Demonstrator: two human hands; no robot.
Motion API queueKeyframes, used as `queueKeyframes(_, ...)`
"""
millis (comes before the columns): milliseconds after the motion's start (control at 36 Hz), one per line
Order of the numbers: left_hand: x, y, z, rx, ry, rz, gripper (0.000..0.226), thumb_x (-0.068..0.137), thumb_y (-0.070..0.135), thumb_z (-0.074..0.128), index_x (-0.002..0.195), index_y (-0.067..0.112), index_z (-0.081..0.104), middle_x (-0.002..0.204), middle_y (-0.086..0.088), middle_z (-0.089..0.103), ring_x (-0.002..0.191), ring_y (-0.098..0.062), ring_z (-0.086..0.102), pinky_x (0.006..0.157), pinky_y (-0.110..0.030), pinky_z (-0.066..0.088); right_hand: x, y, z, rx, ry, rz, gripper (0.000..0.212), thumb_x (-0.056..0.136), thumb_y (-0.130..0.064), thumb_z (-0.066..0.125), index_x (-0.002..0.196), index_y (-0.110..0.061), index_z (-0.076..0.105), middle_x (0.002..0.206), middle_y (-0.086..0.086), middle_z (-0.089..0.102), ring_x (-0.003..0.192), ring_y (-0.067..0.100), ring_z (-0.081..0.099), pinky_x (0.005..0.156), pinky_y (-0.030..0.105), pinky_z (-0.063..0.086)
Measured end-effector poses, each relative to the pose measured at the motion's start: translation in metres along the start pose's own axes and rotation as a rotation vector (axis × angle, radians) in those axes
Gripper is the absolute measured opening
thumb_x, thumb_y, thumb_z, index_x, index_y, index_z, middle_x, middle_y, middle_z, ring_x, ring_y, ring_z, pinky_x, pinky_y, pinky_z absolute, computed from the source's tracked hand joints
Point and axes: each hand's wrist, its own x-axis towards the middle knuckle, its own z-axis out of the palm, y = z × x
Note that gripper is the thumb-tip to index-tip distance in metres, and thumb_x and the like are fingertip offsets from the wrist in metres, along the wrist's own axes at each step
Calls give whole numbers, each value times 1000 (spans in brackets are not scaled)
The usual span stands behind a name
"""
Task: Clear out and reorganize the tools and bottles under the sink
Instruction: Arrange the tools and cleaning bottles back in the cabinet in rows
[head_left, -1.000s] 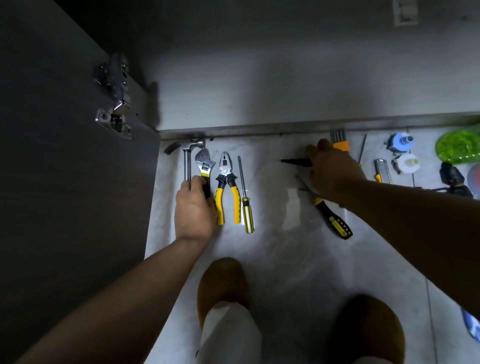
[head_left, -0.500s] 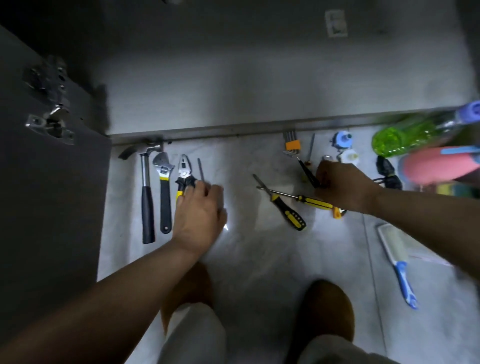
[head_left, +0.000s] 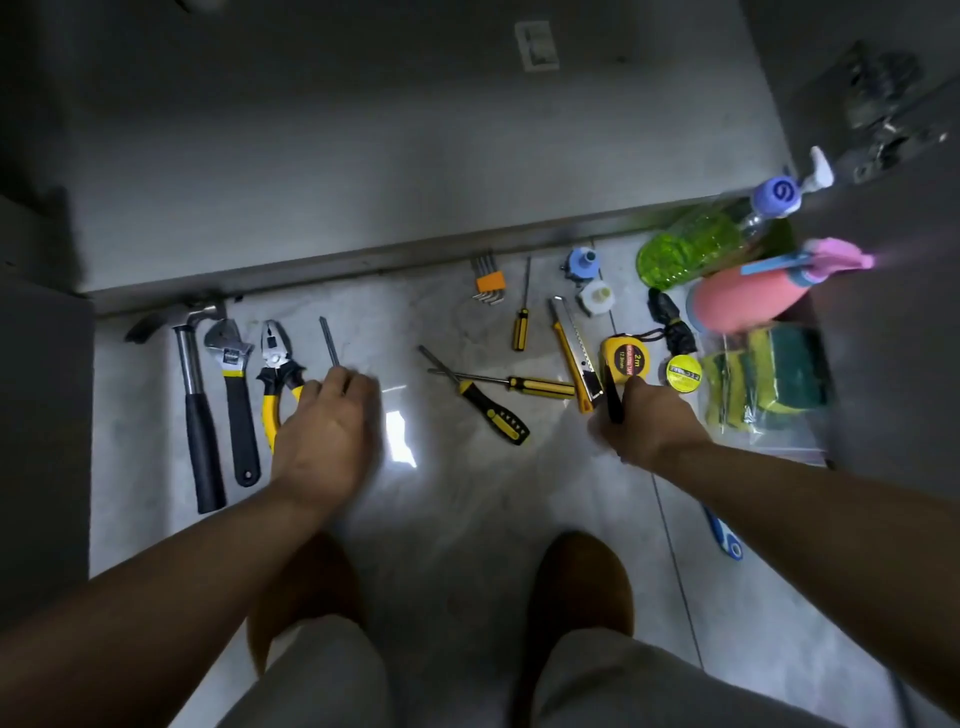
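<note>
We are sorting tools on the floor: our left hand (head_left: 327, 431) closes on a screwdriver (head_left: 329, 342) beside the pliers (head_left: 275, 366), our right hand (head_left: 644, 421) pinches a dark slim tool (head_left: 612, 392) near the tape measure (head_left: 626, 358), which we judge belongs next in that row.

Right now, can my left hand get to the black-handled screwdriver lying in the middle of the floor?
Probably yes. The left hand rests on the screwdriver beside the pliers, and only bare floor lies between it and the black-handled screwdriver. Nothing blocks a sideways reach; the right hand is off to the other side.
</note>
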Motion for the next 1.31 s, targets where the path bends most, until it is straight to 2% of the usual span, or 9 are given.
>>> queueKeyframes(111,0,-3,6,8,17,17,45,90,6,64,132,13,51,130,-10,49,112,-34,50,80,-46,55,2,1,4,-111,93,17,45,102,-41,34,107,-3,58,92,19,71,87,39,69,82,41,56)
queueKeyframes(222,0,-4,10,-17,46,30,39,89,7,65,126,11,53,126,-11,50,107,-35,52,81,-46,54,7,-3,0,-234,175,-59,32,97,-36,47,116,-10,48,97,17,67,89,40,65,65,36,42)
queueKeyframes(472,-5,-9,8,-95,81,41,40,89,4,66,124,11,50,136,-12,40,107,-34,57,75,-48,59,8,-65,3,-180,48,-639,38,89,-46,57,113,-16,53,105,5,52,88,33,63,67,43,55)
queueKeyframes(722,-8,-13,2,-317,88,-44,38,89,10,68,126,11,58,130,-12,47,109,-31,58,93,-38,53,17,-99,26,-389,-69,-586,45,93,-47,55,124,-16,53,112,10,60,99,27,63,72,35,51)
queueKeyframes(861,3,3,12,-360,54,-6,43,87,14,74,128,11,59,127,-7,51,109,-28,59,96,-38,51,9,-96,25,-145,-115,-428,38,88,-51,64,104,-18,61,98,4,65,88,22,65,68,30,50)
queueKeyframes(1000,3,-27,16,-419,117,-56,45,86,14,75,128,16,61,125,-1,51,105,-17,59,86,-18,43,-2,-159,24,198,-310,-451,16,87,-31,66,80,-18,61,64,-1,69,57,14,70,58,33,59)
queueKeyframes(1139,1,-18,12,-631,211,-155,15,101,25,57,105,22,71,103,6,67,96,-8,60,84,-20,45,-17,-193,28,317,-305,-459,24,89,-31,68,80,-12,56,82,13,71,77,29,71,74,49,59)
queueKeyframes(1222,5,-15,7,-1035,98,-286,29,101,39,56,82,19,67,71,12,64,67,-1,59,62,-14,44,-24,-208,30,339,-293,-507,27,87,-32,69,91,-7,61,87,12,71,85,29,69,81,45,55)
queueKeyframes(1306,5,-19,7,-1020,52,-314,38,96,30,66,77,0,52,65,-5,48,61,-13,46,59,-26,36,-27,-212,37,362,-299,-508,24,81,-29,72,96,-12,61,89,4,71,87,21,68,78,36,55)
